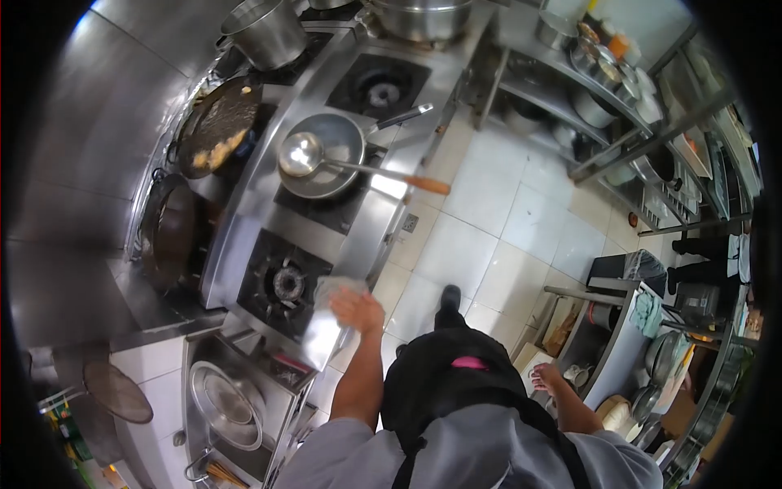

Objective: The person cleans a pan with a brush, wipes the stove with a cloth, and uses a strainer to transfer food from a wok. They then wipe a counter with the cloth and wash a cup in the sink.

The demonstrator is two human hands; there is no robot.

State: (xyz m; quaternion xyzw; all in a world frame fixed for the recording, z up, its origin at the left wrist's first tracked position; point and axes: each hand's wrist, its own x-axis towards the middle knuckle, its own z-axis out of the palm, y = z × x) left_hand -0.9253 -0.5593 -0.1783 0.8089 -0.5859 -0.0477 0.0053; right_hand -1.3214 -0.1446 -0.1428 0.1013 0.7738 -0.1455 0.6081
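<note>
My left hand [357, 310] presses a pale cloth [336, 288] against the front rim of the stove [322, 336], beside the nearest burner [287, 282]. The cloth is bunched under and ahead of the fingers, and part of it is blurred. Down at my right side, my right hand [549, 378] hangs with loosely bent fingers, and I see nothing held in it. Farther along the stove, a frying pan [346, 134] sits on the middle burner with its handle pointing right. A ladle [303, 155] rests across it, its wooden handle reaching past the stove's edge.
A dark pan [220, 130] with food scraps leans behind the burners, near another dark pan [169, 232]. A large pot [265, 33] stands at the back. Metal bowls [226, 403] lie left of me. Shelves [562, 61] with cookware line the right; tiled floor [464, 244] runs between.
</note>
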